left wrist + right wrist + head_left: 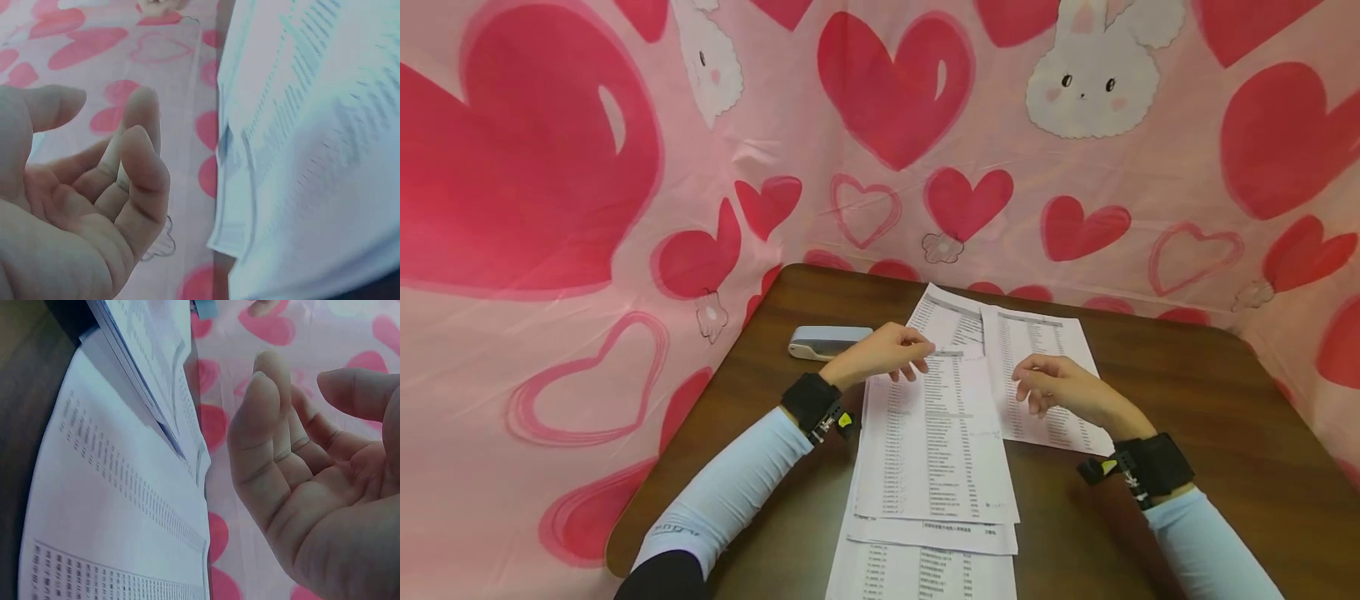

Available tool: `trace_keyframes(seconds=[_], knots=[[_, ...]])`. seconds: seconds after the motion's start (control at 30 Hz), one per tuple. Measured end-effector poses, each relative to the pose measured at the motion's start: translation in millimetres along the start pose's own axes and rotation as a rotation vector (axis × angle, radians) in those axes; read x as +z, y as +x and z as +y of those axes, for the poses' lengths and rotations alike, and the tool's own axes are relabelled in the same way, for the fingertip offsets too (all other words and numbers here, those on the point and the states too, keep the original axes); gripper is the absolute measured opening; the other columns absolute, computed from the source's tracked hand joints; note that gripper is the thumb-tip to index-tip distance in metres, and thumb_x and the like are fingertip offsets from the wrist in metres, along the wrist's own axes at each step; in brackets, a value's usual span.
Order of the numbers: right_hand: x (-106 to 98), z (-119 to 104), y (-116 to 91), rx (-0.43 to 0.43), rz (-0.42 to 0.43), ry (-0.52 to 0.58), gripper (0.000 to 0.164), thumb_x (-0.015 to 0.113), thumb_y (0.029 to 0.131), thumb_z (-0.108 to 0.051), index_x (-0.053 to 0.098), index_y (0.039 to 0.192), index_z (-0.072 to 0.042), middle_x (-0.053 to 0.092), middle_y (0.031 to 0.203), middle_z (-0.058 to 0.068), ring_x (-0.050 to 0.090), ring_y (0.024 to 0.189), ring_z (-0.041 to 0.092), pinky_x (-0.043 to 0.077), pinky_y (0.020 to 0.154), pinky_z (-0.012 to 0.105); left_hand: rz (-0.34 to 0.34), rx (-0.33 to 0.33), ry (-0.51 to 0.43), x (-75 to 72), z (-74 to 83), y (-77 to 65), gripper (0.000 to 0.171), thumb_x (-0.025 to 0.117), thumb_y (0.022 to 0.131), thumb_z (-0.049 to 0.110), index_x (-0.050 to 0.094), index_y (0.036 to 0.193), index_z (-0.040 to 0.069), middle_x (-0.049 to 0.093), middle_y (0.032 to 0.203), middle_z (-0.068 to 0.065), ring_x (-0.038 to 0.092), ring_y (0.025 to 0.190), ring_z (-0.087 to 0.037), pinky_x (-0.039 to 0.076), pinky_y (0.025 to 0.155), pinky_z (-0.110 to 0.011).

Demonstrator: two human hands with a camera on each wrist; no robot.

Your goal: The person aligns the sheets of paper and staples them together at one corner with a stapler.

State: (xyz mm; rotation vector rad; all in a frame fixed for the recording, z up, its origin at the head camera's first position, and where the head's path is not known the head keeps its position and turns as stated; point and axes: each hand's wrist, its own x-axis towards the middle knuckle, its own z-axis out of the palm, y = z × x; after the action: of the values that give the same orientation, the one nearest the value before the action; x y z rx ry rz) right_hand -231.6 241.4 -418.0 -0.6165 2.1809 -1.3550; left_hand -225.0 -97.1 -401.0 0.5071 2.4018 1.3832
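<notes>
Stapler (829,341) lies left of papers (936,450) on table (1210,400).

Overlapping printed sheets (936,442) flat on table (1210,400)

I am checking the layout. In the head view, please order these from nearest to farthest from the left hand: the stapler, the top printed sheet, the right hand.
1. top printed sheet, under the left hand's fingertips.
2. stapler, just left of it.
3. right hand, across the sheets.

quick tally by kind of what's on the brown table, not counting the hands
printed sheets: at least 5 showing, overlapped, so more may lie hidden
stapler: 1
total: at least 6
</notes>
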Motion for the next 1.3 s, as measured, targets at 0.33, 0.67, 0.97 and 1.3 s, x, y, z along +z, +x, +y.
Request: trace_keyframes(seconds=[0.33, 0.67, 0.97, 1.3], knots=[[-20, 0, 4, 0.027, 0.105, -0.058, 0.035, 0.052, 0.102, -0.022, 0.049, 0.121, 0.007, 0.067, 0.094, 0.022, 0.064, 0.07, 0.034, 0.057, 0.068, 0.035, 0.018, 0.016, -0.002, 10.4, 21.5, 28.4, 0.035, 0.058, 0.098, 0.037, 0.067, 0.118, 0.011, 0.073, 0.102, -0.011, 0.07, 0.087, -0.032, 0.053, 0.062, -0.029], [-40, 4, 5, 0.06, 0.19, -0.17, 0.043, 0.056, 0.1, -0.025, 0.05, 0.125, 0.009, 0.069, 0.098, 0.026, 0.066, 0.07, 0.033, 0.057, 0.062, 0.034, 0.015, 0.005, -0.004, 21.7, 30.3, 60.4, 0.032, 0.058, 0.098, 0.035, 0.067, 0.117, 0.01, 0.071, 0.113, -0.017, 0.071, 0.081, -0.021, 0.054, 0.062, -0.028], [-53, 9, 4, 0.118, 0.243, -0.382, 0.044, 0.059, 0.098, -0.026, 0.052, 0.125, 0.008, 0.068, 0.102, 0.031, 0.067, 0.073, 0.034, 0.057, 0.062, 0.033, 0.04, -0.051, -0.011, 28.7, 38.2, 84.7, 0.041, 0.056, 0.099, 0.035, 0.063, 0.126, 0.004, 0.07, 0.116, -0.016, 0.072, 0.085, -0.022, 0.056, 0.07, -0.034], [-70, 21, 6, 0.191, 0.287, -0.406, 0.046, 0.055, 0.1, -0.027, 0.049, 0.126, 0.01, 0.067, 0.106, 0.031, 0.068, 0.076, 0.031, 0.056, 0.065, 0.035, 0.082, -0.087, -0.101, 35.6, 40.3, 112.1, 0.039, 0.057, 0.099, 0.033, 0.064, 0.121, 0.002, 0.068, 0.119, -0.022, 0.072, 0.093, -0.031, 0.054, 0.067, -0.031]])
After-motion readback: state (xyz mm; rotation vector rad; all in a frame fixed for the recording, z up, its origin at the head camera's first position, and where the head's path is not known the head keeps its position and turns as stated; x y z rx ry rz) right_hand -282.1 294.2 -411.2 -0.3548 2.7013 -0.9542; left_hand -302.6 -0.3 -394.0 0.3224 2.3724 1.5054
